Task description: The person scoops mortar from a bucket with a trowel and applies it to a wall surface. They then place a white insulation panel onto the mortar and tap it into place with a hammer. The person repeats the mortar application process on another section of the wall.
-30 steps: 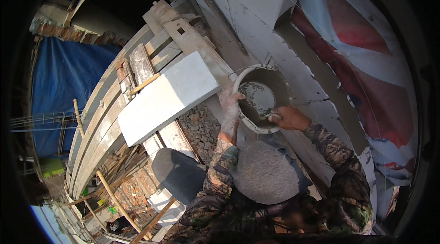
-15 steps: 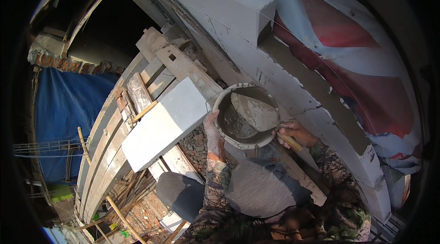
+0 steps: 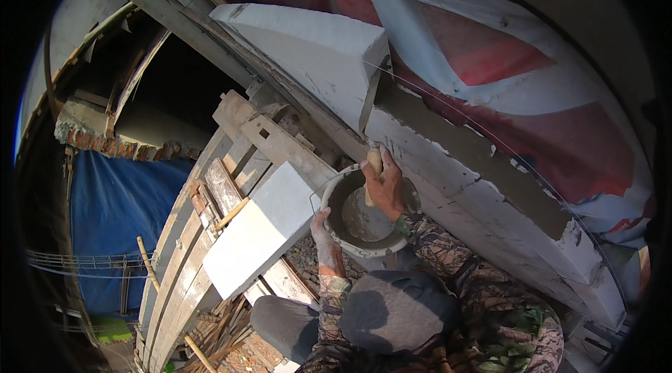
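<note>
My left hand (image 3: 326, 240) is closed on the near-left rim of a grey mortar bucket (image 3: 339, 210), with wet grey mortar (image 3: 365, 224) low inside it. Above the bucket, my right hand (image 3: 384, 184) grips the wooden handle of a trowel (image 3: 369, 108). Its blade shows almost edge-on, beside the end face of a white block (image 3: 308, 54) set on the wall; whether it touches cannot be made out. From that block, a grey mortar layer (image 3: 455, 131) runs along the top of the lower white block course (image 3: 448, 180).
A loose white block (image 3: 259, 229) rests on wooden planks (image 3: 171, 261) at the left. A thin string (image 3: 483, 136) stretches over the mortar layer. Behind the wall hangs a red and white sheet (image 3: 483, 58). Far left are a blue tarp (image 3: 119, 205) and broken brickwork (image 3: 126, 149).
The trowel has moved from over the bucket up and left to the set block's end, with my right hand turning. My left hand still holds the bucket. The view has shifted.
</note>
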`<state>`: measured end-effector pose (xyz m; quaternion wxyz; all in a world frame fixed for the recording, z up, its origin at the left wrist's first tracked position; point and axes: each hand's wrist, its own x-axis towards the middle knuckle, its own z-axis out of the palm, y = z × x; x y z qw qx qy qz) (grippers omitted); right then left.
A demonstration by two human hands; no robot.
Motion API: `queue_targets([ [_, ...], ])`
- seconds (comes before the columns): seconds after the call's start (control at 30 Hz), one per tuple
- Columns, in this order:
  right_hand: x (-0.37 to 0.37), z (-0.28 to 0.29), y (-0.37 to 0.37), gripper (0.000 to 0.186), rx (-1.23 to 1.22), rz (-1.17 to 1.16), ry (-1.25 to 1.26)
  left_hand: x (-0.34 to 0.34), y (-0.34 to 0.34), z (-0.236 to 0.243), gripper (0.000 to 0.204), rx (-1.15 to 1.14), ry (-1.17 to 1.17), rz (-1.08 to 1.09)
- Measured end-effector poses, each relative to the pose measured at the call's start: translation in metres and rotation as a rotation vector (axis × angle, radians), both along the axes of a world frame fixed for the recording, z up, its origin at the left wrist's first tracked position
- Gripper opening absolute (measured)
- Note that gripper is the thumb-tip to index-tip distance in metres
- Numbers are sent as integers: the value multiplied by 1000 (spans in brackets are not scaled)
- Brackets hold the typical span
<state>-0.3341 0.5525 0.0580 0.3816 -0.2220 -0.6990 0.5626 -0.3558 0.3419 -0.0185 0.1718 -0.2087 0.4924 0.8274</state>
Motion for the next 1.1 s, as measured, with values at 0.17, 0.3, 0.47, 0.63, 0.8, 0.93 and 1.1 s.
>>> queue_targets([
  [0.17, -2, 9, 16, 59, -669, 38, -134, 0, -4, 2, 27, 69, 2, -61],
  [0.3, -30, 29, 13, 57, -276, -12, 4, 5, 2, 16, 27, -59, -7, -13],
  [0.47, -31, 38, -2, 57, -56, -22, 56, 7, 9, 33, 30, 47, 1, -60],
  [0.63, -12, 29, -9, 56, -24, 35, 93, 7, 8, 31, 33, 12, -22, -34],
  [0.8, -20, 15, 15, 60, -416, 26, 49, 6, 0, 17, 30, 42, -40, -32],
  [0.93, -32, 12, 33, 61, -337, 82, 118, 4, -4, 11, 31, 5, -6, -29],
  [1.1, -45, 16, 10, 59, -31, -64, 122, 4, 3, 19, 31, 43, -20, -33],
])
